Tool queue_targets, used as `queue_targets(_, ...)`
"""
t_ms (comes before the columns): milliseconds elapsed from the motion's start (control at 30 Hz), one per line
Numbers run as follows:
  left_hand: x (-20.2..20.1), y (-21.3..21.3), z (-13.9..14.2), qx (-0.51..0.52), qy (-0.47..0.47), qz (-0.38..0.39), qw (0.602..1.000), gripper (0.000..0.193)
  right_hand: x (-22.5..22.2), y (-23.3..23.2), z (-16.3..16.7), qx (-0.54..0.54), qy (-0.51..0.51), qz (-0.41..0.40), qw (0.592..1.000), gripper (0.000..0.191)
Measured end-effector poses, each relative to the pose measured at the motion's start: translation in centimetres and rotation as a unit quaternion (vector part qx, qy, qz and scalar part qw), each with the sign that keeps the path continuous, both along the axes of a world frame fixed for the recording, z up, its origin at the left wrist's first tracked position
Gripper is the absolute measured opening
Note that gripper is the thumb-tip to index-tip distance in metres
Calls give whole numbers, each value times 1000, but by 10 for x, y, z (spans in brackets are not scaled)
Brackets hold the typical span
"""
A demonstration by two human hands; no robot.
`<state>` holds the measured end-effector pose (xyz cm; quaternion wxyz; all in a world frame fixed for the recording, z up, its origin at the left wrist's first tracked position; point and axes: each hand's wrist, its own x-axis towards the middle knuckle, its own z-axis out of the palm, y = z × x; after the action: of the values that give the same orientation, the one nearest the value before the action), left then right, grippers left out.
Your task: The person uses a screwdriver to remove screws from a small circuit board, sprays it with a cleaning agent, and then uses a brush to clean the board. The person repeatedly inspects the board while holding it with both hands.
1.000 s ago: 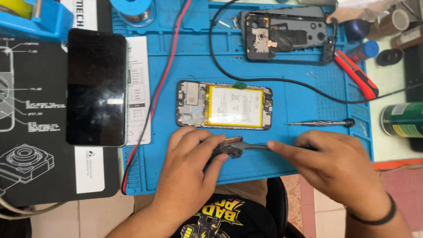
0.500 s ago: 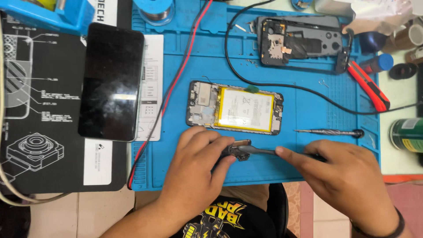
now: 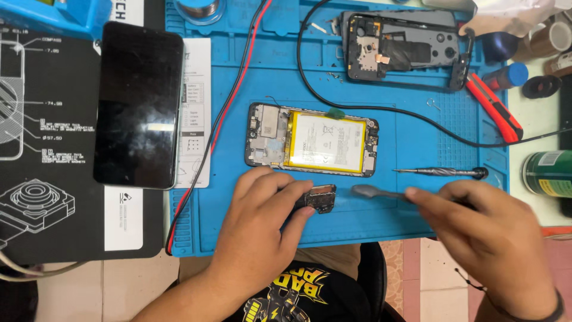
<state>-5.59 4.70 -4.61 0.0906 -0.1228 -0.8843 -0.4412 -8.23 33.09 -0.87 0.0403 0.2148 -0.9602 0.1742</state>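
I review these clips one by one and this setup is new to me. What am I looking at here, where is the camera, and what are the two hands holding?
There is no machine: a person works with bare hands, and the one camera sits on their head, looking down at a blue work mat. The left hand pinches a small dark circuit part against the mat. The right hand holds a thin grey metal prying tool, its flat tip close beside that part. Above them lies an opened phone with a yellow-edged battery showing. Also there: a black phone screen at left, a phone back cover at top, a small screwdriver, and a red-handled cutter.
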Motion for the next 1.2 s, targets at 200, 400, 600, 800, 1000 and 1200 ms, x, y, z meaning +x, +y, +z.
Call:
queue_targets(200,0,3,0,-8,-5,-3,1000,31,-5,-12,-16,7,68,58,996,28)
queue_targets(400,0,5,0,-1,-7,2,1000,31,-6,-10,-18,-3,48,52,997,26)
queue_targets(600,-1,2,1,7,-8,2,1000,31,-4,-6,-18,-24,52,49,997,32)
queue_targets(800,0,1,0,4,-4,1,1000,31,-1,-5,-20,-30,45,23,998,31)
queue_targets(1000,0,4,0,-1,-6,-2,1000,32,0,-6,-22,-19,45,20,999,29)
queue_targets(1200,0,3,2,0,-15,-2,1000,32,2,-8,-18,-21,28,7,999,31)
